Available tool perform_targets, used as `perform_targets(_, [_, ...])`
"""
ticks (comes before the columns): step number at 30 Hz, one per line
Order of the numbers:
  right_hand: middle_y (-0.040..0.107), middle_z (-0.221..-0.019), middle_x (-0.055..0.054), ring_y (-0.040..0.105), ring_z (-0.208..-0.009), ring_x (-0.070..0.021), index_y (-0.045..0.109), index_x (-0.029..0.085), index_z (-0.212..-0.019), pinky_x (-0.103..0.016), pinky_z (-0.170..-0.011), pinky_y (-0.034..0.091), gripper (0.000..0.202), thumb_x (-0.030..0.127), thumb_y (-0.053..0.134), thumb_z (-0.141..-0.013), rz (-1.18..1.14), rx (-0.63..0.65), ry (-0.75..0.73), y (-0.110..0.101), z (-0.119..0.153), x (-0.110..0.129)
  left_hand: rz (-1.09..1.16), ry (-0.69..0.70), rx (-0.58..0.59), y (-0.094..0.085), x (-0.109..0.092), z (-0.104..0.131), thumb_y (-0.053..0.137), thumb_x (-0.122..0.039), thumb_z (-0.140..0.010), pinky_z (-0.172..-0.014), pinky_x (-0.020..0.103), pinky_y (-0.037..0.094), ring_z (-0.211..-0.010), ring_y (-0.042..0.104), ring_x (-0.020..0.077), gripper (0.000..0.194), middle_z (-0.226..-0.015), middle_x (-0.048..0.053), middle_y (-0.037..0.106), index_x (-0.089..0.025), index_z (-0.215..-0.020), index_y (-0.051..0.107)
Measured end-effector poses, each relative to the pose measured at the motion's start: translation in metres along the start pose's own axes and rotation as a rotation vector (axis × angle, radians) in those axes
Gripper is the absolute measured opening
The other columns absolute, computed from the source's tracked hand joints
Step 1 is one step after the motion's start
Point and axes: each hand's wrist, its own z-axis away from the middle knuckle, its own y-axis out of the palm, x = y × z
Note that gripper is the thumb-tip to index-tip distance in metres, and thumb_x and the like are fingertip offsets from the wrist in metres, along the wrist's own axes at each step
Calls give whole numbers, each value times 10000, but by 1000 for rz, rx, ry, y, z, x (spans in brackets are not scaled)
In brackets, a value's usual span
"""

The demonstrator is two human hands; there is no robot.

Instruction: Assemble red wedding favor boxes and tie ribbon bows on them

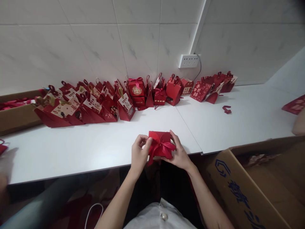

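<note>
A small red gift box [159, 136] with a ribbon bow [162, 147] on its front is held between my two hands, at the front edge of the white table. My left hand [141, 149] grips its left side, thumb on the front face near the ribbon. On the other side, my right hand [179, 152] wraps round the right edge, with fingers at the top and underneath. Loose ribbon ends hang below the box. Part of its underside is hidden by the hands and ribbon.
Several red gift boxes [109, 108] with ribbon loops line the wall on the white table [100, 143]. A red ribbon loop [227, 109] lies to the right. Cardboard boxes stand at far left [21, 122] and lower right [240, 190]. Parts of other people show at both sides.
</note>
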Motion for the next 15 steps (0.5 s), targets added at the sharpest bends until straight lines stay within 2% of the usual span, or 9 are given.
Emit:
perform_targets(3, [275, -1439, -109, 353, -1324, -280, 128, 342, -1446, -455, -1033, 415, 985, 249, 751, -689, 14, -136, -125, 3, 6, 14, -220, 478, -14, 3, -29, 12, 604, -175, -825, -666, 252, 428, -669, 514, 111, 50, -705, -12, 578, -184, -778, 589])
perform_targets(5, [275, -1451, -99, 333, -1336, -281, 135, 355, -1442, -472, -1035, 412, 967, 249, 745, -700, 0, -206, -171, 4, 9, 24, -354, 788, -8, 4, -44, 21, 638, -137, -802, -745, 297, 424, -693, 499, 124, 59, -684, -12, 587, -190, -826, 627])
perform_targets(7, [268, -1466, -89, 330, -1340, -286, 148, 367, -1436, -487, -1028, 420, 946, 278, 742, -705, -41, -252, -179, 4, 11, 33, -461, 998, -8, 4, -55, 30, 635, -123, -804, -822, 331, 403, -723, 487, 137, 105, -658, -9, 595, -188, -881, 663])
perform_targets(10, [282, -1471, -81, 324, -1345, -300, 195, 363, -1426, -505, -1020, 425, 897, 342, 733, -708, -81, -307, -154, 1, 15, 42, -550, 1115, -2, 0, -64, 41, 594, -107, -830, -829, 314, 396, -723, 478, 135, 164, -613, -12, 590, -191, -934, 689])
perform_targets(15, [327, -1456, -87, 320, -1348, -313, 270, 336, -1408, -521, -1018, 423, 837, 376, 725, -707, -110, -326, -99, -7, 21, 56, -564, 1095, -19, -7, -74, 48, 594, -143, -833, -785, 303, 420, -674, 477, 132, 167, -559, -27, 552, -257, -898, 698])
